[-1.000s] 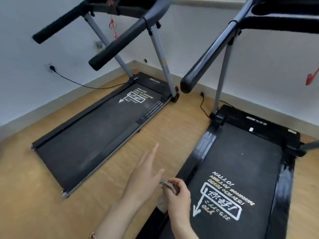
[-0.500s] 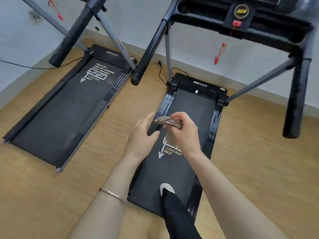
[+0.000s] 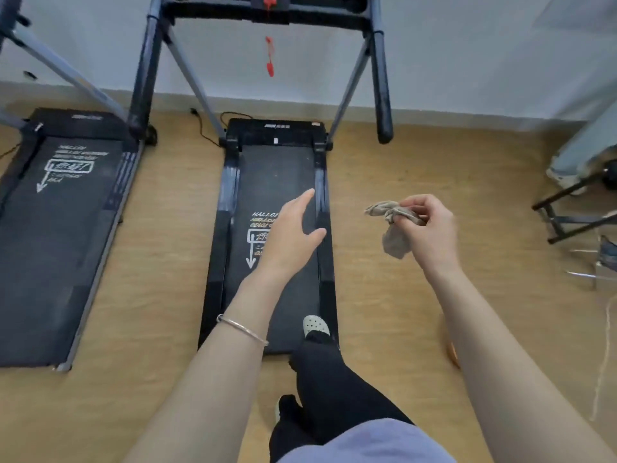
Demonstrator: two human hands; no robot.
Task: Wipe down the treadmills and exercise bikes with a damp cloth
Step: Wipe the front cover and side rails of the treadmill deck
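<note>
A black treadmill (image 3: 277,168) stands straight ahead, its belt printed with white lettering. A second treadmill (image 3: 63,208) lies to the left. My right hand (image 3: 429,228) pinches a crumpled grey-beige cloth (image 3: 390,225) in the air above the wooden floor, right of the middle treadmill. My left hand (image 3: 290,233) hovers over the belt with fingers straight and holds nothing. My foot in a white shoe (image 3: 315,325) rests on the belt's near end.
Black handrails (image 3: 382,81) and grey uprights rise over the middle treadmill, with a red safety clip (image 3: 269,60) hanging from its console. A black metal stand (image 3: 567,212) and another person's leg (image 3: 581,152) are at the right. A power cable (image 3: 203,128) runs along the baseboard.
The view has swung right and centred on the middle treadmill. My right hand has carried the cloth to the right, away from my left hand, and the cloth hangs looser.
</note>
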